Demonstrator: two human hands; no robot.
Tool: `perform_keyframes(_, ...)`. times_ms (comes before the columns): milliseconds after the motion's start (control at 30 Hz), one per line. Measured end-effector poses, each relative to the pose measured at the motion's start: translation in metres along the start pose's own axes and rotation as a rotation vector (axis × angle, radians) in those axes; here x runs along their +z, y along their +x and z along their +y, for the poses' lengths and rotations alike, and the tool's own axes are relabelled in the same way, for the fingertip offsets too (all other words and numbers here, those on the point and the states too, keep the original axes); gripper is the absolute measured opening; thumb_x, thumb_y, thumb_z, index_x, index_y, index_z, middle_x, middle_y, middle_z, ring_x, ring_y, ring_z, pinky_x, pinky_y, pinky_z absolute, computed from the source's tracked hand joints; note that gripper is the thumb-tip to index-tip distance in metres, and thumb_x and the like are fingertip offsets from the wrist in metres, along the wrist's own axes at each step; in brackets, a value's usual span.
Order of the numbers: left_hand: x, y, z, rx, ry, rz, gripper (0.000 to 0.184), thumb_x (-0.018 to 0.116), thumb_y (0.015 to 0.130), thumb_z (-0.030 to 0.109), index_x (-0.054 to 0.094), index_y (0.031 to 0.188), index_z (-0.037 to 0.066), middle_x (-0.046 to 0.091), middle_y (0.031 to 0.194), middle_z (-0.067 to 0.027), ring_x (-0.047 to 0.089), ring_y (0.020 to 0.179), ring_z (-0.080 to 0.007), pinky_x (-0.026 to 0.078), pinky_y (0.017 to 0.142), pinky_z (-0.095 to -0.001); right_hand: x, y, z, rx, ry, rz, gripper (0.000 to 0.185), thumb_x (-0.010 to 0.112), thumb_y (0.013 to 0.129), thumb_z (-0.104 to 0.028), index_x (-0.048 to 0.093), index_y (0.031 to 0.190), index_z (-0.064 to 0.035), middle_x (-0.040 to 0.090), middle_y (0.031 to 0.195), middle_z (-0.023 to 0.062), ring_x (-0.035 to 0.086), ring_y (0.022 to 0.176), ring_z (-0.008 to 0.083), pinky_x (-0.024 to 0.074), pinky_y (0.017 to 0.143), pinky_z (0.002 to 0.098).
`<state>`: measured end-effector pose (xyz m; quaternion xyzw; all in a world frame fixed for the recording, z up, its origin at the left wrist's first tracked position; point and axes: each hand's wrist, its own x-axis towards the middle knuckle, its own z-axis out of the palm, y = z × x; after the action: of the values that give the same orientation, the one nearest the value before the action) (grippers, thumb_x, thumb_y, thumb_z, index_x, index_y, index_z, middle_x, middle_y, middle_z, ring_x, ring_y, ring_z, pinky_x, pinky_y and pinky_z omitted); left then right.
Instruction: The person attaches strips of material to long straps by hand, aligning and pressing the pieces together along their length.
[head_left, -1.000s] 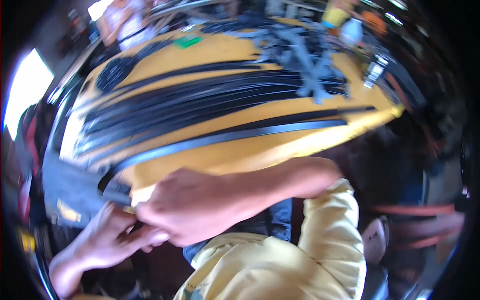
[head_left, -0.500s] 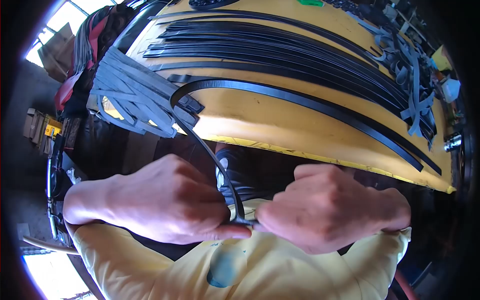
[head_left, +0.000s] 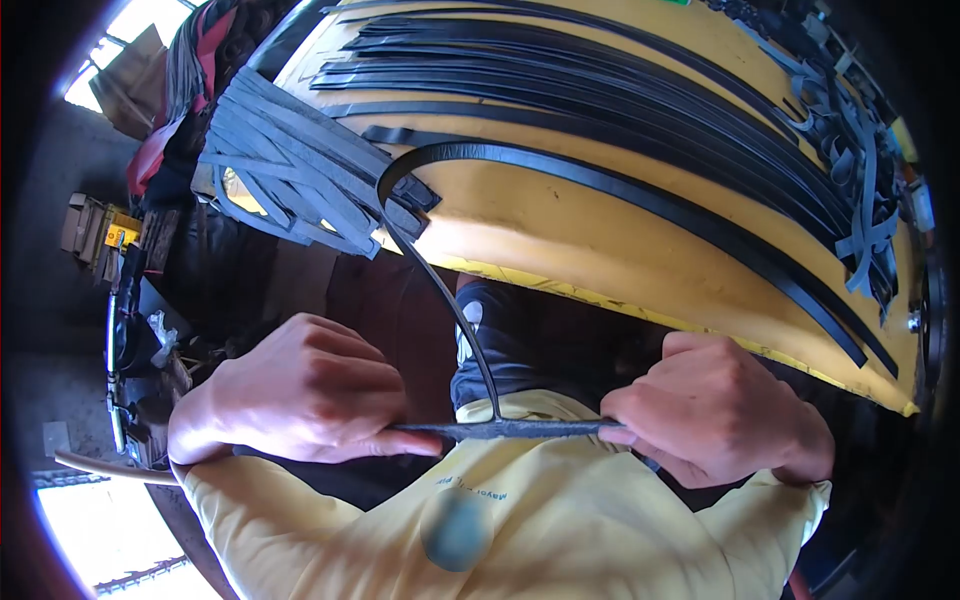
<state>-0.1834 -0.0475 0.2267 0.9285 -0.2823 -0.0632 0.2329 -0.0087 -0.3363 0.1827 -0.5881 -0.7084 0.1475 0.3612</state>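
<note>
A long black strap point(head_left: 620, 187) curves off the near side of the yellow table point(head_left: 480, 225) and hangs down to my chest. There it parts into two layers, which stretch sideways as a taut dark strip point(head_left: 515, 430) with a rough grey face. My left hand point(head_left: 310, 395) is closed on the left layer, its thumb lying along it. On the other side, my right hand point(head_left: 710, 410) is closed on the right layer. Both hands are apart from the table, in front of my light yellow shirt.
Across the table lie several flat black straps point(head_left: 580, 85) side by side. A heap of grey strips point(head_left: 290, 165) sits at its left end. More curled strips point(head_left: 868, 240) hang at the right end. A yellow box point(head_left: 122, 230) stands at the far left.
My hands have moved apart, from nearly touching to a wide gap. The split between the strap's two layers has lengthened, and the strip between my hands now shows. The view has shifted slightly.
</note>
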Motion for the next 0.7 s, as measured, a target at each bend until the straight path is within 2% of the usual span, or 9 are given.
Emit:
perform_keyframes(200, -0.003, -0.006, -0.008, -0.027, 0.007, -0.017, 0.047, 0.076, 0.094, 0.035, 0.051, 0.063, 0.011, 0.049, 0.059, -0.001, 0.055, 0.05, -0.0202, 0.044, 0.047, -0.0333, 0.0, 0.0, 0.007, 0.033, 0.017, 0.007, 0.023, 0.072, 0.093, -0.013, 0.053, 0.081, -0.0096, 0.046, 0.058, 0.0006, 0.052, 0.05, 0.0177, 0.0324, 0.049, 0.0327)
perform_keyframes(233, -0.01, -0.009, -0.008, -0.03, 0.04, -0.111, 0.038, 0.078, 0.091, 0.034, 0.061, 0.069, 0.009, 0.058, 0.064, -0.0024, 0.06, 0.053, -0.0204, 0.048, 0.048, -0.033, -0.002, -0.001, 0.008, 0.057, 0.035, -0.007, 0.023, 0.072, 0.093, -0.013, 0.053, 0.08, -0.0094, 0.046, 0.059, 0.0012, 0.052, 0.05, 0.0184, 0.0327, 0.049, 0.033)
perform_keyframes(333, -0.015, -0.016, -0.01, -0.058, 0.043, -0.161, 0.037, 0.076, 0.093, 0.033, 0.062, 0.07, 0.008, 0.061, 0.066, -0.003, 0.063, 0.054, -0.0219, 0.049, 0.05, -0.0326, -0.003, -0.005, 0.011, 0.06, 0.032, -0.014, 0.021, 0.072, 0.093, -0.012, 0.055, 0.08, -0.0082, 0.047, 0.059, 0.0034, 0.052, 0.051, 0.0217, 0.0341, 0.05, 0.0356)
perform_keyframes(400, -0.017, -0.035, -0.021, -0.1, -0.044, -0.059, 0.037, 0.073, 0.096, 0.033, 0.064, 0.071, 0.007, 0.065, 0.068, -0.0036, 0.066, 0.056, -0.0241, 0.051, 0.052, -0.0327, -0.011, -0.016, 0.02, 0.111, 0.01, 0.053, 0.019, 0.07, 0.094, -0.011, 0.058, 0.081, -0.0074, 0.047, 0.06, 0.005, 0.052, 0.051, 0.0237, 0.0344, 0.05, 0.0369)
perform_keyframes(433, -0.02, -0.045, -0.027, -0.227, -0.041, 0.065, 0.038, 0.075, 0.094, 0.031, 0.063, 0.068, 0.007, 0.067, 0.066, -0.0042, 0.066, 0.055, -0.0241, 0.049, 0.048, -0.0349, -0.017, -0.022, 0.026, 0.157, -0.019, 0.121, 0.016, 0.069, 0.095, -0.011, 0.06, 0.082, -0.0066, 0.047, 0.06, 0.0066, 0.052, 0.052, 0.0257, 0.0347, 0.051, 0.0381)
perform_keyframes(467, -0.022, -0.054, -0.033, -0.28, -0.097, 0.046, 0.035, 0.074, 0.095, 0.029, 0.067, 0.071, 0.005, 0.068, 0.065, -0.0058, 0.068, 0.057, -0.0258, 0.052, 0.051, -0.0374, -0.018, -0.031, 0.029, 0.204, 0.006, 0.184, 0.012, 0.067, 0.096, -0.01, 0.064, 0.086, -0.0053, 0.05, 0.062, 0.0088, 0.052, 0.053, 0.0292, 0.0365, 0.052, 0.0419)
perform_keyframes(533, -0.017, -0.051, -0.035, -0.305, -0.161, -0.079, 0.028, 0.073, 0.096, 0.025, 0.071, 0.078, 0.003, 0.071, 0.071, -0.007, 0.07, 0.063, -0.0282, 0.054, 0.056, -0.0389, -0.02, -0.033, 0.029, 0.223, 0.01, 0.024, 0.012, 0.068, 0.096, -0.012, 0.066, 0.089, -0.0028, 0.052, 0.063, 0.0103, 0.052, 0.053, 0.0314, 0.0378, 0.053, 0.0438)
perform_keyframes(567, -0.013, -0.045, -0.033, -0.303, -0.169, -0.078, 0.028, 0.073, 0.096, 0.025, 0.071, 0.078, 0.003, 0.071, 0.071, -0.007, 0.07, 0.063, -0.0282, 0.054, 0.056, -0.0389, -0.018, -0.03, 0.029, 0.229, 0.011, 0.018, 0.012, 0.068, 0.096, -0.012, 0.066, 0.089, -0.0028, 0.052, 0.063, 0.0103, 0.052, 0.053, 0.0314, 0.0378, 0.053, 0.0438)
perform_keyframes(700, -0.003, -0.027, -0.033, -0.303, -0.141, -0.051, 0.016, 0.07, 0.098, 0.017, 0.073, 0.097, 0.001, 0.075, 0.088, -0.0113, 0.073, 0.077, -0.0334, 0.057, 0.065, -0.0404, -0.012, -0.003, 0.029, 0.07, 0.175, 0.077, 0.013, 0.069, 0.096, -0.011, 0.068, 0.096, 0.0017, 0.058, 0.067, 0.0122, 0.056, 0.056, 0.0326, 0.0407, 0.055, 0.0441)
